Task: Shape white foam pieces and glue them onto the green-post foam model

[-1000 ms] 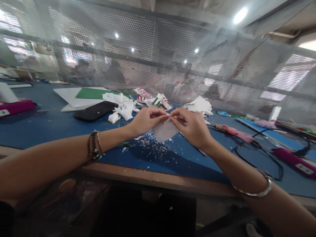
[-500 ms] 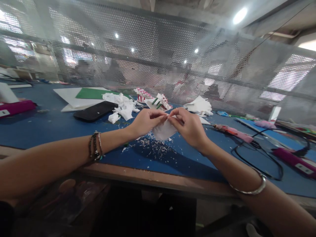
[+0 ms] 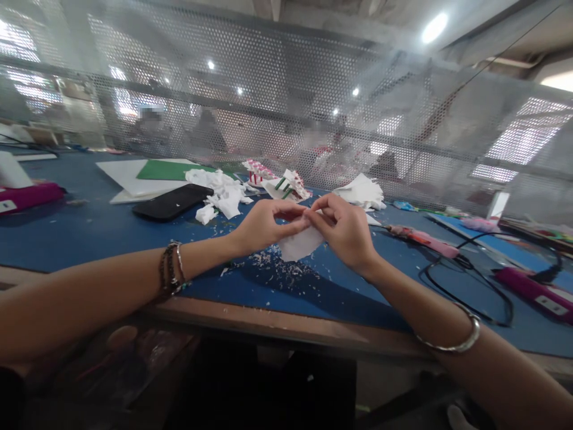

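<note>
The left hand (image 3: 262, 226) and right hand (image 3: 349, 234) each have thumb and forefinger closed to a pinch, tips meeting on the top edge of a thin white piece (image 3: 301, 245). It hangs downward between them, above the surface (image 3: 116, 239); its long axis can't be told, since the fingers hide its upper part. What shows is pale, soft-looking and blurred. Beneath and beyond lie small scraps (image 3: 290, 270).

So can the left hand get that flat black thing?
Probably yes: nothing seems to stand between the left hand and the flat black thing, though that hand holds a small white sheet.
</note>
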The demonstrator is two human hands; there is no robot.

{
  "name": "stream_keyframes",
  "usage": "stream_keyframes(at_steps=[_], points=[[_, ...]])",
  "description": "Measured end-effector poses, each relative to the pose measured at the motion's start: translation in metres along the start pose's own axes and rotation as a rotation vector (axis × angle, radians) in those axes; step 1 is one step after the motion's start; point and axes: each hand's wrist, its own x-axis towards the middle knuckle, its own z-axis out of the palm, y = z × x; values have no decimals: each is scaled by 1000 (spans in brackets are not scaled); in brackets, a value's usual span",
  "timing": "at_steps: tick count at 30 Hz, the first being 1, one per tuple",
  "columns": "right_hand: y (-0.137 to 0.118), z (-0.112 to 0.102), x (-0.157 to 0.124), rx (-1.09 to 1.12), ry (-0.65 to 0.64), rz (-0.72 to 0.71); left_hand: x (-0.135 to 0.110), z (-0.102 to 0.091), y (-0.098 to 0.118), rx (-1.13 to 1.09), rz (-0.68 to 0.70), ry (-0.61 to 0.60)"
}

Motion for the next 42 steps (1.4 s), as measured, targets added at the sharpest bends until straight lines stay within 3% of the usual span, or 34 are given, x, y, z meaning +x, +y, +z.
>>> stream_keyframes(at_steps=[5,15,25,36,42], points=[[0,3,-1,92,1,57,-1,1,1,87,36,51],[6,0,1,283,-80,75,5,-4,-2,-57,-63,64],[2,-1,2,441,-33,134,5,-3,2,-200,-130,111],[-2,0,3,553,-43,142,7,-4,-2,-362,-117,100],[-5,0,3,609,-75,152,8,-5,3,-453,-44,101]])
